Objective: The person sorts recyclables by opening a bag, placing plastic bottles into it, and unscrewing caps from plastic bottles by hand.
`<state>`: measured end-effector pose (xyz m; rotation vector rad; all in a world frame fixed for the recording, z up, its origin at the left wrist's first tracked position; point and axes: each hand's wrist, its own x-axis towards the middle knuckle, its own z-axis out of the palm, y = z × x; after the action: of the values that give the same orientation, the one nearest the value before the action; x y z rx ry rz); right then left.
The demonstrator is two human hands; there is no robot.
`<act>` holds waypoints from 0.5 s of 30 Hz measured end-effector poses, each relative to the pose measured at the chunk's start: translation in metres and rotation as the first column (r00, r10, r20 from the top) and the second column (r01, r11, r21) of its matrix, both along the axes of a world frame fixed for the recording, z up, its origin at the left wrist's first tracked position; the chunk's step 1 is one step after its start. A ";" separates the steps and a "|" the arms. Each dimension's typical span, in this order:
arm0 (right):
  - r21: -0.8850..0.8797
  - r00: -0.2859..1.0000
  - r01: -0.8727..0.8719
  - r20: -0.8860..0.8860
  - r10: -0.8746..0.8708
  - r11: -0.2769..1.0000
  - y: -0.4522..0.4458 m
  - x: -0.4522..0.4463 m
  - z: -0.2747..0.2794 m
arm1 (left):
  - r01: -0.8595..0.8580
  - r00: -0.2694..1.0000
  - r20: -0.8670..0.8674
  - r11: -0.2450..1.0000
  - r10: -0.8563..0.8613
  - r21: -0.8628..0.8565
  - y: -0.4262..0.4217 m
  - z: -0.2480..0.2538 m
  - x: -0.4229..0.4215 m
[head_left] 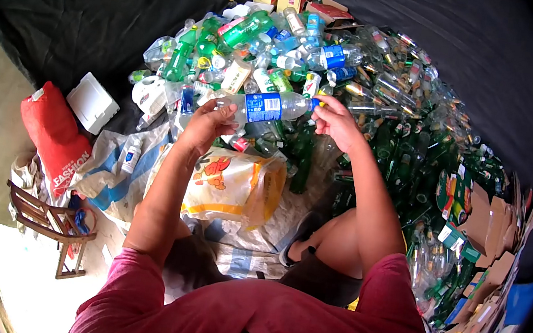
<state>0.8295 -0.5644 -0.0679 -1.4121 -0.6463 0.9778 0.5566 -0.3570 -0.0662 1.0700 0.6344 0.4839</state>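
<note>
A clear plastic bottle with a blue label (264, 107) lies level between my hands, above the heap. My left hand (210, 124) is closed around its base end. At the other end, my right hand (338, 123) pinches the blue cap (316, 104); whether the cap is loose cannot be made out. Just below the bottle is a white and yellow plastic sack (227, 185) with an orange print. Behind it rises a pile of plastic bottles, among them a green one (247, 29) and another with a blue label (334, 57).
Many glass bottles (408, 154) are heaped to the right, with flattened cardboard (499, 225) beyond them. On the left are a red bag (54, 134), a white foam box (92, 103) and a wooden folding stool (50, 220). Black sheeting (100, 6) hangs behind.
</note>
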 end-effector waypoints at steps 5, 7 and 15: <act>-0.038 0.994 -0.099 -0.058 0.096 0.994 -0.001 0.012 -0.012 | 0.002 0.999 -0.045 0.997 -0.006 -0.083 0.002 0.003 -0.004; -0.084 0.995 -0.084 -0.055 0.079 0.993 -0.001 0.004 0.000 | 0.048 0.996 -0.074 0.996 -0.053 -0.075 -0.002 0.010 -0.004; 0.053 1.000 0.007 0.001 -0.007 0.999 0.003 0.001 -0.001 | 0.079 0.990 -0.113 0.993 -0.089 -0.088 -0.004 0.009 -0.002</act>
<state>0.8304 -0.5618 -0.0691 -1.3677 -0.6635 0.9477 0.5541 -0.3609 -0.0571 1.0469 0.7033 0.3205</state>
